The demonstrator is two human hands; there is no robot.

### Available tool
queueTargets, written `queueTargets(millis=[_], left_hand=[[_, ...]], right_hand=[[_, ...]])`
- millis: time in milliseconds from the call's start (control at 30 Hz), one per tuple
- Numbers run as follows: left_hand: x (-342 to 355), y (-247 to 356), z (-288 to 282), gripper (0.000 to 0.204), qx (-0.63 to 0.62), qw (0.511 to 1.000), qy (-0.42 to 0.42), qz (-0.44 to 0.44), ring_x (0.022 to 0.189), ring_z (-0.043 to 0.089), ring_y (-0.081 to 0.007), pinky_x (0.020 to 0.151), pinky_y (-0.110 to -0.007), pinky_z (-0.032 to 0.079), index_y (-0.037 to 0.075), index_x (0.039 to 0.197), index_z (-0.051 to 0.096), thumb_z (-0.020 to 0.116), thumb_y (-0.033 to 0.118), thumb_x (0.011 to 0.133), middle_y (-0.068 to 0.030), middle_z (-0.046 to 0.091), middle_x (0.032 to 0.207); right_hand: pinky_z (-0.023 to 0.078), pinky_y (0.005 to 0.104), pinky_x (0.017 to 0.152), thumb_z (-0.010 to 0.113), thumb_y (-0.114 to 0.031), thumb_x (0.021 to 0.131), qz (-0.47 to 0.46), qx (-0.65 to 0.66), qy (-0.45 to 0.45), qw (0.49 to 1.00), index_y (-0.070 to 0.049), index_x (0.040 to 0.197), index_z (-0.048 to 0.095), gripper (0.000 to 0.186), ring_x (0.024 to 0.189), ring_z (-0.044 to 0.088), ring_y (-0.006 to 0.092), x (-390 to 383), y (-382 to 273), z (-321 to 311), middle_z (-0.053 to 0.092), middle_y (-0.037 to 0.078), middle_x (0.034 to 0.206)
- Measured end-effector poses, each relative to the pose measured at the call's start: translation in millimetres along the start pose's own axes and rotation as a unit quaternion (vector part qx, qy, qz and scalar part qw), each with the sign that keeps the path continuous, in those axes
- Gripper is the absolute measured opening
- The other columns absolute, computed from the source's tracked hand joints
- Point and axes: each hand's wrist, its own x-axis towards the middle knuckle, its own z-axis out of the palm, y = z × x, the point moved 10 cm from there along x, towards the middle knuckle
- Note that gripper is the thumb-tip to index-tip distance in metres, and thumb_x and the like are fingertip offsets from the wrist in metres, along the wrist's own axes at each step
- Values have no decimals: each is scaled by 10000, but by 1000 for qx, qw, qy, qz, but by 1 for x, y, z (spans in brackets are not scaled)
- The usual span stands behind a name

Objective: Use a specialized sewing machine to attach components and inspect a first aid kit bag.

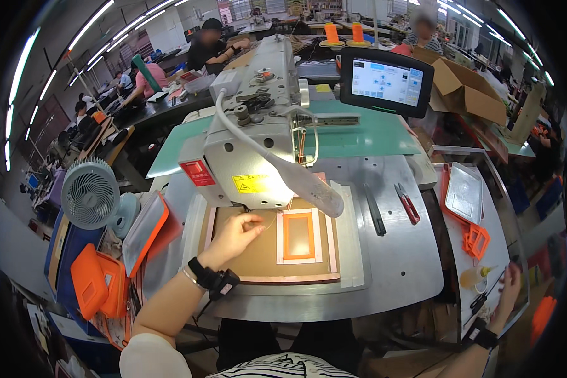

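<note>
The orange frame [287, 238] lies on the board [252, 264] within white strips [280, 244], presumably for location. Left hand [238, 235], at its 9 o'clock: grip seemingly pinching thread [273, 222], likely for control. Right hand [511, 288], 4 o'clock, near bottle [474, 277]: grip not discernible.

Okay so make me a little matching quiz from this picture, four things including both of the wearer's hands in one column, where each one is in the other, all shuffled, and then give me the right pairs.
Things
1. Left hand
2. Right hand
3. Orange frame
4. Red-handled snips

Places
A. Inside the white border on the brown board
B. On the metal tabletop, right of the black tool
C. At the far right, near the squeeze bottle
D. Near the lower edge of the sewing machine head

Pairs: 1-D, 2-C, 3-A, 4-B
</note>
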Motion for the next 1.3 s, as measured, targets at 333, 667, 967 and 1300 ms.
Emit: queueTargets(millis=[333, 667, 967, 1300], left_hand=[[26, 0, 6, 509, 203, 965, -25, 163, 1091, 473, -371, 938, -398, 369, 45, 1261, 425, 535, 325, 851, -224, 516, 1170], [51, -11, 15, 410, 260, 951, -137, 100, 1055, 520, -315, 887, -363, 410, 91, 1190, 512, 508, 346, 868, -155, 545, 1163], [61, -78, 22, 146, -7, 949, -314, -33, 551, 448, -71, 473, -216, 360, 41, 843, 577, 490, 154, 871, -24, 543, 726], [79, -69, 19, 122, 0, 959, -284, 0, 550, 446, -70, 459, -210, 351, 33, 881, 575, 515, 136, 852, -31, 529, 766]], right_hand=[[427, 200, 562, 555, -186, 827, -311, 103, -414, 849, 24, 988, 567, 265, 640, 537, 68, -100, -378, 169, 609, 78, 813], [464, 238, 547, 549, -299, 857, -338, 151, -451, 812, -11, 989, 594, 319, 637, 559, 98, -65, -437, 383, 615, 50, 824], [370, 377, 924, 421, -432, 890, -403, 250, -316, 822, -181, 1331, 356, 512, 1063, 476, 343, -52, -463, 506, 412, 151, 1252], [463, 427, 735, 353, -459, 905, -407, 205, -178, 872, -121, 1051, 514, 402, 869, 586, 336, -51, -479, 504, 602, 137, 988]])
